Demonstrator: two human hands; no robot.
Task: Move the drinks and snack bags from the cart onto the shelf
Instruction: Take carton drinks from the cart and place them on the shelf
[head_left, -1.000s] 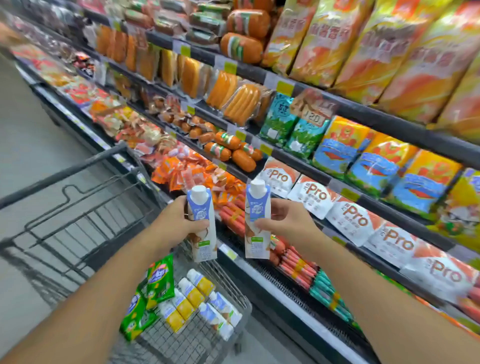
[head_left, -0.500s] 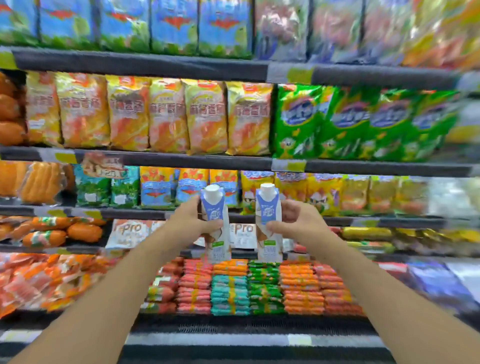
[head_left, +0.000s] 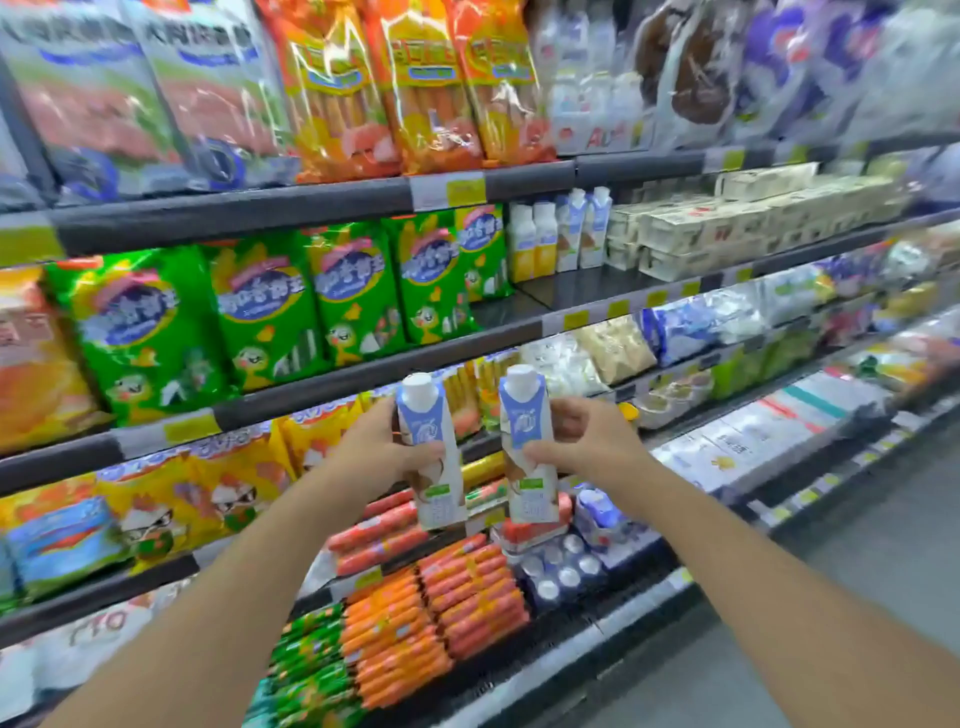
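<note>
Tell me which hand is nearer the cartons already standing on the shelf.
Right. The right hand is below the shelved cartons, slightly left of them; the left hand is farther left. Each holds a carton.

Two bare forearms, no sleeves, watch or rings visible; left hand (head_left: 382, 453) and right hand (head_left: 582, 441), short-nailed fingers.
</note>
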